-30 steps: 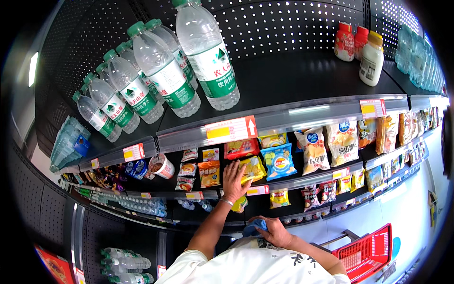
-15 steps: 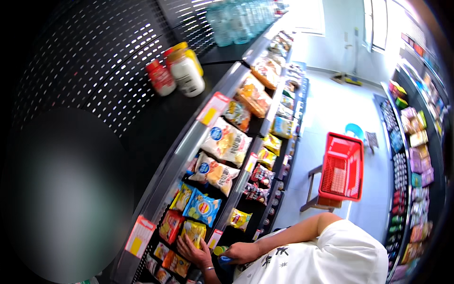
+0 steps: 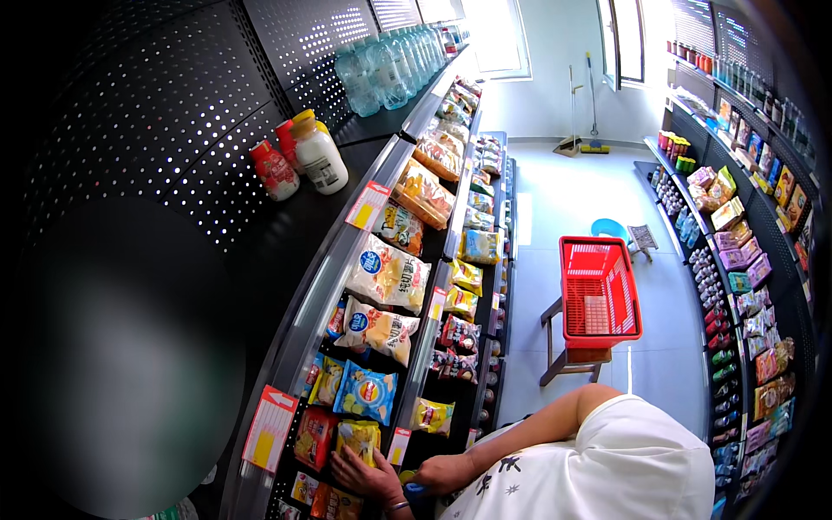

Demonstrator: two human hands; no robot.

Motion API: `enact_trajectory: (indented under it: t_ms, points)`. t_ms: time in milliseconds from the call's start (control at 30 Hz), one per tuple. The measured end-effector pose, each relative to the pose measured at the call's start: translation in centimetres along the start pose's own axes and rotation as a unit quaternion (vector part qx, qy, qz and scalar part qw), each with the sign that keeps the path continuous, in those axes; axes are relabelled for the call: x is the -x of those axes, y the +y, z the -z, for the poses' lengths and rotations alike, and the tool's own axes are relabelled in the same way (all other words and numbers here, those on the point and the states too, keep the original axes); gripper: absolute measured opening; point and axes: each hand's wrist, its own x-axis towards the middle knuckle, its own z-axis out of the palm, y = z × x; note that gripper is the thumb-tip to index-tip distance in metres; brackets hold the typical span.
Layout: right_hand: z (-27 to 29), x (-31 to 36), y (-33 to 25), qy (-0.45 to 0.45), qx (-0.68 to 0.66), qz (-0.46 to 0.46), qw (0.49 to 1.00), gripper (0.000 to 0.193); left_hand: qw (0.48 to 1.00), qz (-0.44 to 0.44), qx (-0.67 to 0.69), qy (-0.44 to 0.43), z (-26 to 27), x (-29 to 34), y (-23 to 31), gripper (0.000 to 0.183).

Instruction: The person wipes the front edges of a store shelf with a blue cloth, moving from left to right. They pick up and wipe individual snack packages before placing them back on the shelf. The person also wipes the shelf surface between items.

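My left hand [image 3: 367, 476], with a band at its wrist, grips the near end of a yellow snack bag [image 3: 358, 435] on the upper shelf, thumb on one side and fingers on the other. Beside that bag lie a red packet [image 3: 315, 438] and a blue chip bag [image 3: 366, 393]. My right hand [image 3: 444, 474] is closed, lower and to the right, by the shelf front. Something blue [image 3: 417, 490] shows under its fingers, mostly hidden; I cannot make out its kind. A small yellow-green round thing [image 3: 406, 476] shows between the hands.
White chip bags [image 3: 387, 274] and bread packs [image 3: 425, 194] line the shelf farther along. Bottles [image 3: 322, 159] stand on the top shelf. In the aisle, a red basket [image 3: 637, 334] rests on a wooden stool [image 3: 555, 368]. Another stocked shelf [image 3: 737, 299] runs along the right.
The view has shifted, so the basket and aisle appear farther left. My left hand stays at the yellow snack bag; my right hand stays closed by the shelf front.
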Motion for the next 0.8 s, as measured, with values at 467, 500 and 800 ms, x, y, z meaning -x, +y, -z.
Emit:
enact_trajectory:
  t_ms: [467,500,800]
  points:
    - [-1.0,-0.2,0.9,-0.061,0.092,-0.019,0.994,0.028,0.999,0.004,0.038,0.007,0.8,0.0,-0.2,0.065]
    - [-1.0,0.0,1.4,-0.064,0.127,-0.028,0.989,0.032,0.999,0.007,0.042,0.000,0.8,-0.2,-0.5,0.066]
    - [6.2,3.9,3.7,-0.072,0.289,0.078,0.951,0.023,0.997,0.019,0.019,-0.076,-0.1,-3.1,0.5,0.085]
